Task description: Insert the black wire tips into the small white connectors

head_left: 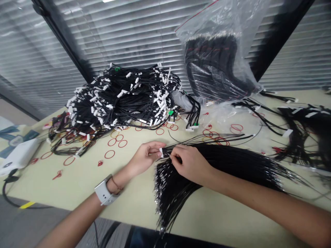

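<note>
Left hand pinching a small white connector; right hand closed on one thin wire of the loose black bundle lying on the counter. Light, limp, probably tangle-prone; best gripped near the terminal.

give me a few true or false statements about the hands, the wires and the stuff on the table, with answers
1. The left hand pinches a small white connector. True.
2. The right hand is lifted off the fanned bundle of black wires. False: it rests on the bundle, fingers at the wire ends near the connector.
3. Red rubber bands lie scattered on the table. True.
4. The clear plastic bag holds only rubber bands. False: it holds black wires.
5. A watch sits on the right wrist. False: it is on the left wrist.
6. A pile of black wires with white connectors lies beyond the hands. True.
</note>
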Action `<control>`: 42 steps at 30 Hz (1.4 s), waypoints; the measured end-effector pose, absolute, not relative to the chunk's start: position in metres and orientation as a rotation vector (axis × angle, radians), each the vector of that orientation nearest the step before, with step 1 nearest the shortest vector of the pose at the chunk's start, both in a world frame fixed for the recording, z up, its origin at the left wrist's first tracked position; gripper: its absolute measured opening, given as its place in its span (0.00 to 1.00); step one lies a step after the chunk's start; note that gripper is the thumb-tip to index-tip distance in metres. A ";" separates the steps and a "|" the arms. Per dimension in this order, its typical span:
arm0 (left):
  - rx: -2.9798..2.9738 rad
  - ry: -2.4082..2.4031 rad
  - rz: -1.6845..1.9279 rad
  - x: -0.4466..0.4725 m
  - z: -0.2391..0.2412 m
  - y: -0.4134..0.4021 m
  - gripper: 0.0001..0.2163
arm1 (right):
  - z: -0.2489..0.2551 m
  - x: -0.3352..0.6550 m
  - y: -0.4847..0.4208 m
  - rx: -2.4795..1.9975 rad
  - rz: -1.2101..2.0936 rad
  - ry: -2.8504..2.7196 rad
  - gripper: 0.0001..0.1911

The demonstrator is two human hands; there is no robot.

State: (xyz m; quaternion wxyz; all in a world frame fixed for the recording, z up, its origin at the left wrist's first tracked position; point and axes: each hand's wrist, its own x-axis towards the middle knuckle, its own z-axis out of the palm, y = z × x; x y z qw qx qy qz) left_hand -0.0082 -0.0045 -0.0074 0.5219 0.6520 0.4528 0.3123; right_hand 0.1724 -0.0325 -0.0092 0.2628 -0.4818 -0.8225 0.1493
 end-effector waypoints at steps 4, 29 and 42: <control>1.552 1.028 0.754 -0.008 -0.009 -0.006 0.12 | -0.009 0.172 -0.033 -1.281 0.436 -2.224 0.07; 1.443 0.956 0.767 -0.005 -0.009 -0.009 0.13 | -0.014 0.175 -0.027 -1.054 0.540 -2.255 0.08; 1.494 0.926 0.746 -0.004 -0.011 -0.009 0.14 | -0.020 0.173 -0.027 -1.048 0.470 -2.272 0.08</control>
